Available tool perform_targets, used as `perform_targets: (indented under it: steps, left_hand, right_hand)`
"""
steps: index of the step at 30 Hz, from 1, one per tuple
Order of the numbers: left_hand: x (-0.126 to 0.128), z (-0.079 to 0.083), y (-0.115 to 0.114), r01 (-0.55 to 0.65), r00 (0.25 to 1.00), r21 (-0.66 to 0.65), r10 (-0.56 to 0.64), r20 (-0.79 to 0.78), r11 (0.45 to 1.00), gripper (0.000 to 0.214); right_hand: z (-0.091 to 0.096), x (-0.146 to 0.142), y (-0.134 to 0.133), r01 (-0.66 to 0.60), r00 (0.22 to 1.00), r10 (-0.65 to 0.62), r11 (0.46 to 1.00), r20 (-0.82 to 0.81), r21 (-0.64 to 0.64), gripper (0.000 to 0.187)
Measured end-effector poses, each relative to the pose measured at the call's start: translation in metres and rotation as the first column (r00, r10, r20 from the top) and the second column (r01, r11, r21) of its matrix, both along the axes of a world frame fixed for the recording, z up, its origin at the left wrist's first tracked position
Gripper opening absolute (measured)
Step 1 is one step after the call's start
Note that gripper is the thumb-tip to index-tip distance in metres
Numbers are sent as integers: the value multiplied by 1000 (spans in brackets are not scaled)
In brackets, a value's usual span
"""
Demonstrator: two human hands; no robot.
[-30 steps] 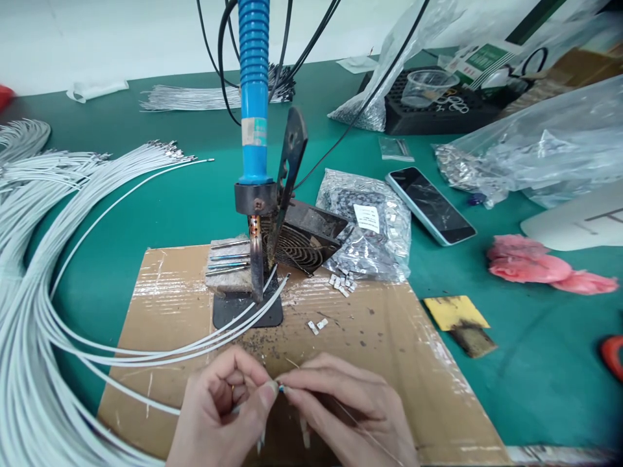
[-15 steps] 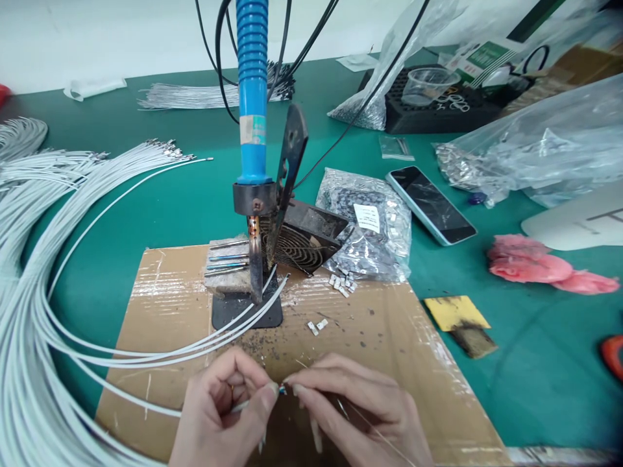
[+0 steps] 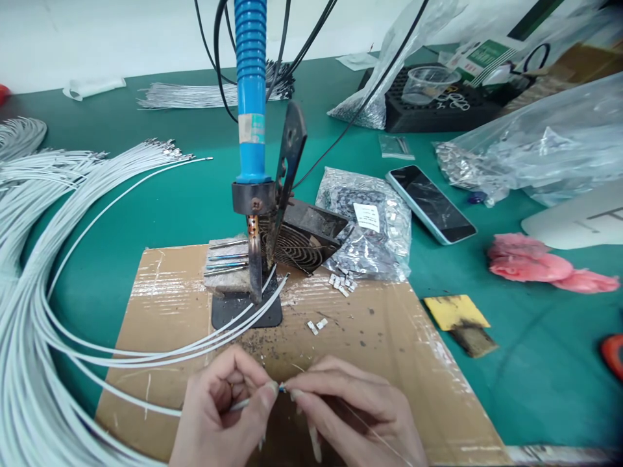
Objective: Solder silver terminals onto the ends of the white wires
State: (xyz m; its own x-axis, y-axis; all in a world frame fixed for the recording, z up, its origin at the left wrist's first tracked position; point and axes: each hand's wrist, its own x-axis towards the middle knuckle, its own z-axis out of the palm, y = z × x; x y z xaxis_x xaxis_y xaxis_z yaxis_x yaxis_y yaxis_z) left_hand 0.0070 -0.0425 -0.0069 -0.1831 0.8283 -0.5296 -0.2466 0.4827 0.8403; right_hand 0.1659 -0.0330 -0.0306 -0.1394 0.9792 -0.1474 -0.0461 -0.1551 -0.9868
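Note:
My left hand (image 3: 221, 415) pinches the stripped end of a white cable (image 3: 241, 405) at the bottom centre, thumb and forefinger closed on it. My right hand (image 3: 355, 418) meets it from the right, fingertips pinched at the same cable tip (image 3: 282, 388), where thin blue strands show; what it holds there is too small to name. Both hands hover over a taped cardboard sheet (image 3: 389, 337). Behind them a blue-handled soldering iron (image 3: 250, 97) stands tip-down in its stand (image 3: 246, 311), with several white cable ends lying beside its tip.
A big sheaf of white cables (image 3: 29, 272) curves along the left. Small metal terminals (image 3: 342, 281) lie on the cardboard, near bags of parts (image 3: 367, 227), a small fan (image 3: 304, 240), a phone (image 3: 431, 204), pink cloth (image 3: 540, 267) and a yellow sponge (image 3: 457, 314).
My hands stay at the cable tip; the right fingers have shifted slightly around it. The view drifted a little, nothing else moved.

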Motion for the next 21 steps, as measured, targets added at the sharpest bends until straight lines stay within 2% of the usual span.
perform_targets:
  steps: [5, 7, 10, 15, 17, 21]
  left_hand:
    - [1, 0, 1, -16, 1000, -14, 16, -18, 1000, 32]
    - [1, 0, 1, -25, 1000, -15, 25, -19, 1000, 30]
    - [2, -1, 0, -43, 999, -17, 43, -25, 999, 28]
    - [4, -4, -3, -76, 997, 67, 78, -27, 995, 22]
    - [5, -4, -4, -86, 996, 88, 89, -21, 992, 20]
    - [8, -2, -4, -95, 994, 93, 99, -37, 991, 18]
  right_hand:
    - [-4, 2, -4, -39, 993, 7, 961, 118, 273, 31]
    - [-3, 2, -4, 4, 990, -48, 951, 136, 308, 31]
    - [1, 1, -2, 83, 986, -116, 966, 122, 245, 25]
    - [7, -4, 3, 215, 976, -214, 976, 36, -32, 9]
    - [9, -7, 5, 201, 979, -202, 974, -8, -101, 9]
    - [12, -11, 7, 122, 989, -131, 985, -65, -124, 10]
